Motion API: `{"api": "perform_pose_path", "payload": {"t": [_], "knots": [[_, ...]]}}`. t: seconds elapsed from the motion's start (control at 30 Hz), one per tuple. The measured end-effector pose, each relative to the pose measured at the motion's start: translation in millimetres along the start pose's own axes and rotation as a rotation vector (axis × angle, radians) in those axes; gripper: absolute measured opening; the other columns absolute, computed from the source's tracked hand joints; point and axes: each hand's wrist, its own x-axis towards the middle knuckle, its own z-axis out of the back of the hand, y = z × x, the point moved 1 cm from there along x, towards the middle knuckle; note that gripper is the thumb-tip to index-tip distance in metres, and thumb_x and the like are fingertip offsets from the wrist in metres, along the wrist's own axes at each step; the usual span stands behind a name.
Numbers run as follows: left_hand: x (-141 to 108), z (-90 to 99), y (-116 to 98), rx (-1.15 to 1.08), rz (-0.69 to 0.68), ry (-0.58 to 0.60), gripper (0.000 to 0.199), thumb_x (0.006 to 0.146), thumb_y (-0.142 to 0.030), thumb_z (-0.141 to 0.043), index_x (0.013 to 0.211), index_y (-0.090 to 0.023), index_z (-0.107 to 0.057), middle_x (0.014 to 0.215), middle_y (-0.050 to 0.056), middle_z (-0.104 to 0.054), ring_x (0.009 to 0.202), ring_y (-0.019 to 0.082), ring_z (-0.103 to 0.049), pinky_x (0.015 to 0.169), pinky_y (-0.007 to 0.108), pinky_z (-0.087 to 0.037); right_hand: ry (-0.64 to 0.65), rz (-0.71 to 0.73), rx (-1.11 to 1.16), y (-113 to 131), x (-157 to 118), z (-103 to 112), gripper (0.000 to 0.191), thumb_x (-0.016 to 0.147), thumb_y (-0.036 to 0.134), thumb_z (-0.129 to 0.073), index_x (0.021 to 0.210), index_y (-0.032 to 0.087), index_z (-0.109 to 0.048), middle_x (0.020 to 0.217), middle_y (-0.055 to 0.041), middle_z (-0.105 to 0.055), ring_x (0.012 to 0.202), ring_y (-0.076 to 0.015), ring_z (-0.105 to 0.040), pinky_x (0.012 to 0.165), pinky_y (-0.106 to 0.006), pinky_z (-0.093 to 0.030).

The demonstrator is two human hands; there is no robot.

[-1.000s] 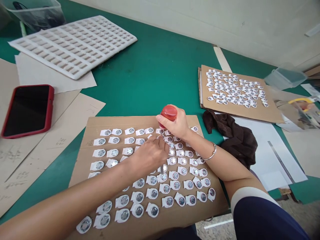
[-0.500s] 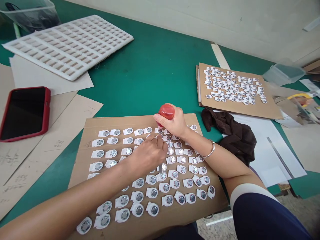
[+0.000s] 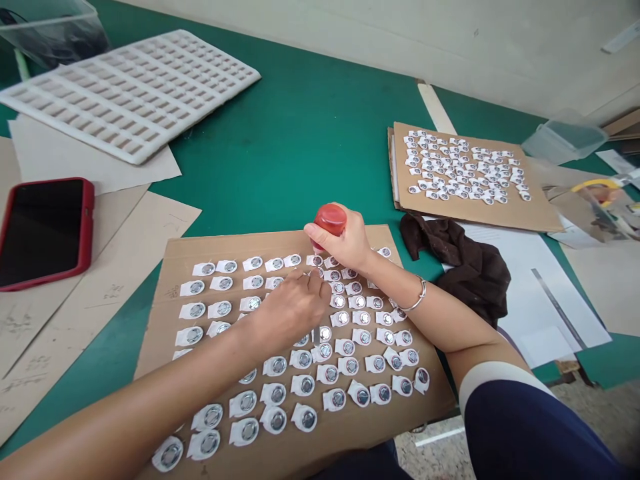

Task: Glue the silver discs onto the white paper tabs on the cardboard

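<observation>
My right hand [image 3: 347, 240] is wrapped around a red bottle [image 3: 330, 219], tipped with its rounded base up, over the back rows of a cardboard sheet [image 3: 175, 250]. Its lower end is hidden behind the fingers. My left hand [image 3: 303, 303] is closed just in front, pinching thin metal tweezers [image 3: 317, 335]; only their grey rear end shows below the palm, and the tips are hard to make out. Rows of small white tabs with round silver discs [image 3: 305, 418] lie on the sheet around both hands. The left forearm covers some of them.
A second cardboard sheet [image 3: 543, 213] with many similar discs lies at back right. Beside it are a brown cloth [image 3: 465, 267] and a clear tub [image 3: 565, 141]. At left are a white grid tray [image 3: 135, 93], a red-cased phone [image 3: 45, 230] and brown paper sheets [image 3: 120, 267].
The view has shifted slightly, so the surroundings sit a little further left. Both hands keep nearly the same place over the sheet, still holding the bottle and the tweezers.
</observation>
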Motion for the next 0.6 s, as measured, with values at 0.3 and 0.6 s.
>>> {"api": "perform_pose_path", "payload": {"t": [0.3,0.6], "knots": [[-1,2.4,10,-0.233,0.081,0.007,0.026,0.069,0.007,-0.037,0.078,-0.008,-0.057,0.071,0.011,-0.061,0.068,0.02,-0.058,0.067,0.036,-0.049,-0.031,0.034,-0.048,-2,1,3,0.033,0.074,0.052,-0.057,0.065,0.021,-0.049,0.065,-0.0007,-0.055,0.06,-0.0127,-0.048,0.062,-0.029,-0.044],[-2,10.3,31,-0.655,0.247,0.073,0.015,0.076,-0.006,-0.04,0.078,-0.013,-0.053,0.07,0.005,-0.056,0.063,0.015,-0.052,0.06,0.028,-0.044,-0.005,0.075,-0.078,-1,1,6,0.032,0.075,0.05,-0.057,0.065,0.02,-0.048,0.062,0.0017,-0.052,0.058,-0.0111,-0.046,0.06,-0.026,-0.039]]}}
